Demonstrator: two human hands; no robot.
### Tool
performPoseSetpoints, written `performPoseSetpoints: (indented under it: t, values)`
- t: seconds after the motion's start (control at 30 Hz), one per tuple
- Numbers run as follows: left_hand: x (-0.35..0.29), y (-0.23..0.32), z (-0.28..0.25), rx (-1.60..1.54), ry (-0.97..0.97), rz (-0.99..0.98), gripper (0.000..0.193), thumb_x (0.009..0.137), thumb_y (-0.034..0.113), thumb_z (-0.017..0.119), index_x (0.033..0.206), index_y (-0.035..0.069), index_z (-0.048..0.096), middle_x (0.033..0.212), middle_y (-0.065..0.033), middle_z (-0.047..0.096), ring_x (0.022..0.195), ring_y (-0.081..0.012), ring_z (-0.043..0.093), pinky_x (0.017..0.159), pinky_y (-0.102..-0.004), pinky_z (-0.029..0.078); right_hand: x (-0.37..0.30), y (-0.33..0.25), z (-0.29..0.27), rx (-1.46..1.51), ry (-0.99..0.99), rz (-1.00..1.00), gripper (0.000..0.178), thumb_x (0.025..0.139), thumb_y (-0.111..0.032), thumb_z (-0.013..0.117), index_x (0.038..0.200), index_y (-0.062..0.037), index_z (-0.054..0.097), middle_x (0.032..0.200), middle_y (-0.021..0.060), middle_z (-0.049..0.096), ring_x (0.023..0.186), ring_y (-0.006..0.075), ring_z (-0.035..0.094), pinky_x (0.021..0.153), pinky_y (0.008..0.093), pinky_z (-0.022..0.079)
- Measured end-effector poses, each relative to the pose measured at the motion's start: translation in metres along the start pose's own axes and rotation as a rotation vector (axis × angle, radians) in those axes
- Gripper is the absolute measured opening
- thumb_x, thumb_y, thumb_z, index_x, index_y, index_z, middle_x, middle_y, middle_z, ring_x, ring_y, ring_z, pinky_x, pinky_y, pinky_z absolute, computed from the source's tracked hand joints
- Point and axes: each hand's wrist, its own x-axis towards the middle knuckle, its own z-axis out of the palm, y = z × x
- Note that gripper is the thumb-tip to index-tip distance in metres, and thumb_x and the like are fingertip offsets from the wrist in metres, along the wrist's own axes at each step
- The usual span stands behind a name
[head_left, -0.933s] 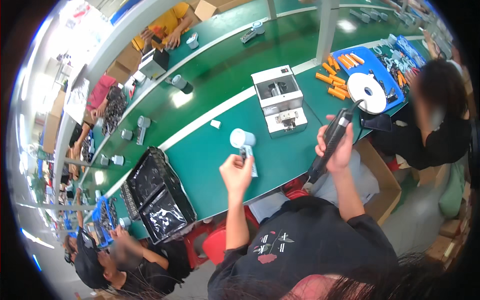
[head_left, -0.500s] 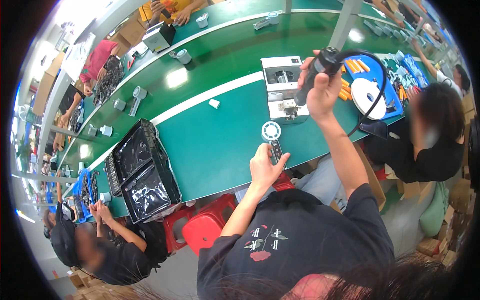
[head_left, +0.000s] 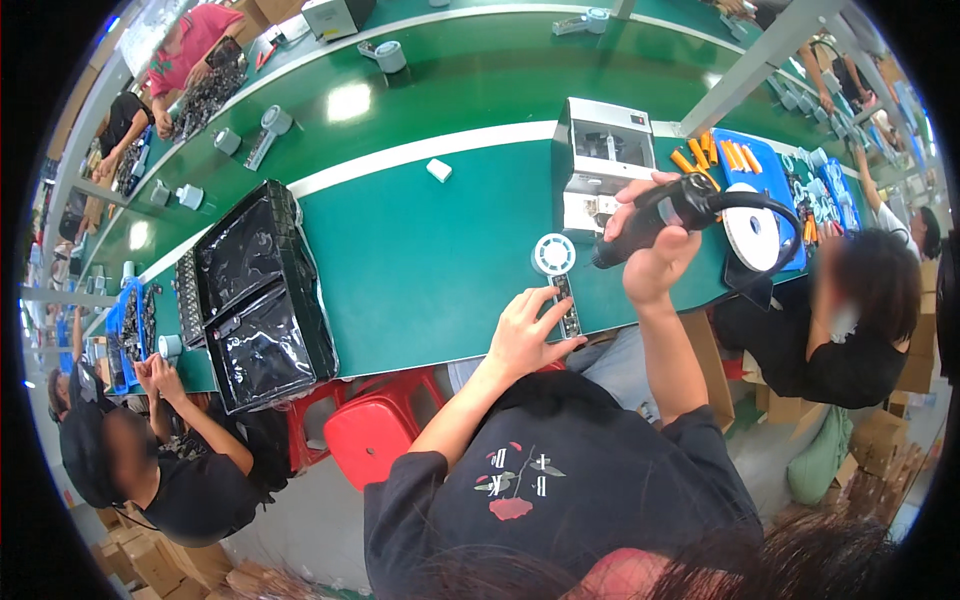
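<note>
Green tabletop [head_left: 410, 270] stretches leftward of the left hand [head_left: 525, 332], which holds a pale round-headed device [head_left: 556, 262] against it. Apart, to its right, the right hand [head_left: 653, 268] grips a black corded tool [head_left: 645, 228].

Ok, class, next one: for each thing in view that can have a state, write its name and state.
Left hand: fingers on the handle of the gadget
Gadget: lying on the table, handle's inner parts showing
Right hand: gripping the black tool
Black tool: raised, tip angled downward
Machine: upright; running or not, can't tell
Black box: open
White reel: lying flat
Orange tubes: loose, some in the blue tray
Red stool: upright
</note>
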Motion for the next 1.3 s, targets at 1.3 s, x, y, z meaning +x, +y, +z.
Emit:
performPoseSetpoints:
  t: [1.3]
  values:
    - [-0.002, -0.001, -0.002, -0.016, -0.070, -0.082, 0.053, 0.068, 0.032, 0.082, 0.109, 0.004, 0.064, 0.115, -0.0114, 0.056, 0.090, -0.0253, 0.059, 0.081, -0.0389, 0.049, -0.024, 0.007, 0.015, -0.058, -0.078, 0.098, 0.086, 0.082, -0.074, 0.055, 0.119, 0.0032, 0.044, 0.084, 0.0150, 0.060, 0.057, 0.0160, 0.058, 0.052, 0.0267, 0.050]
